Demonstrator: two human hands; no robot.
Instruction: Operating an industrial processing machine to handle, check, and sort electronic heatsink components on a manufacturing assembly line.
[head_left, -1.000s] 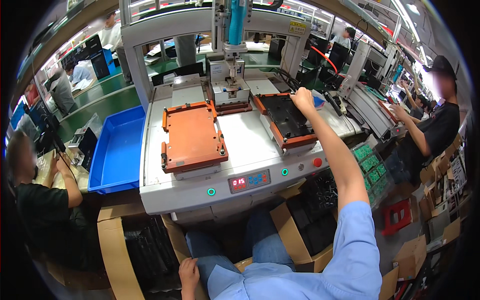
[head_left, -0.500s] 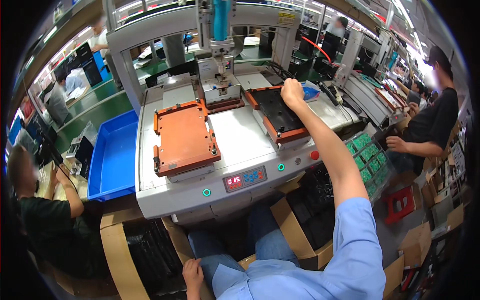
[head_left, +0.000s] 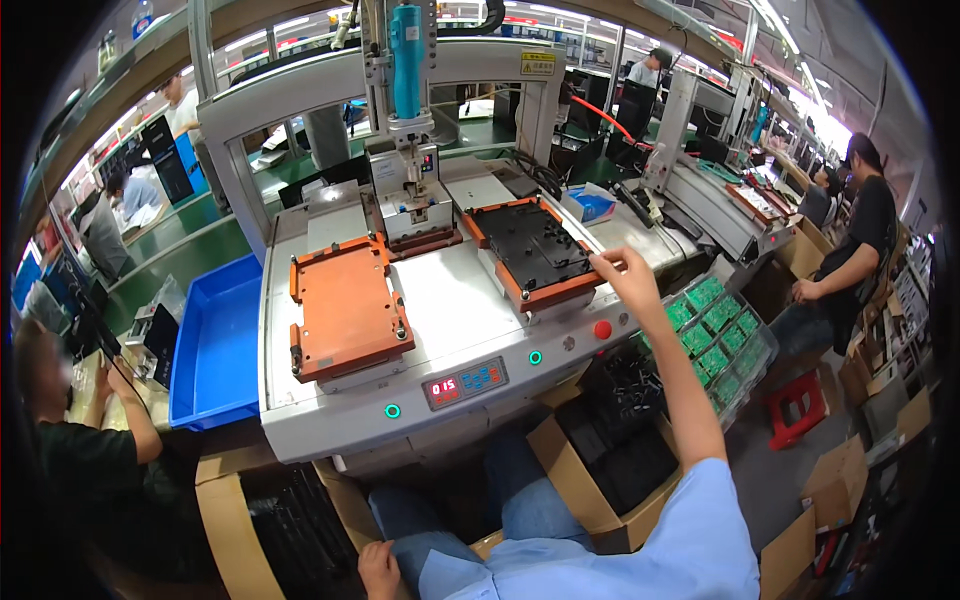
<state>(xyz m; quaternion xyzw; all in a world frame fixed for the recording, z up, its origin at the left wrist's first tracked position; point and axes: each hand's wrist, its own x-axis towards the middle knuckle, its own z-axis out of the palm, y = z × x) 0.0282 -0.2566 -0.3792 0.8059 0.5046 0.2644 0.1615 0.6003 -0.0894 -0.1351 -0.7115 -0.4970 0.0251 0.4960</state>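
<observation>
Right hand [head_left: 630, 277]: here it is, fingers bent, tips at the near right part of the black panel [head_left: 530, 240]; whether they pinch anything or only touch, I can't tell.
Left hand [head_left: 378, 570]: loose at my thigh [head_left: 425, 528], fingers slightly curled, nothing visible in it.
Black panel: lying flat inside the right fixture [head_left: 548, 294], its orange border around it.
Feel: looks thin and light, stiff enough, probably plastic; I'd guess smooth on the fingertips, and the small raised bits on top look easy to snap.
Hold: the outer edges, I'd say, thumb and fingers at opposite sides, no pressing mid-panel.
Fixture rim: stands around the panel, so sideways sliding would likely catch; straight up looks freer.
White bed [head_left: 450, 290]: a bare strip between that fixture and the left fixture [head_left: 345, 305], good room for a hand.
Far side: the metal tool head [head_left: 412, 190] sits between the fixtures, tight for knuckles.
Near edge: red button [head_left: 602, 329] just below my right wrist, easy to bump.
Right side: green parts [head_left: 705, 340] in a clear tray, close under my forearm.
</observation>
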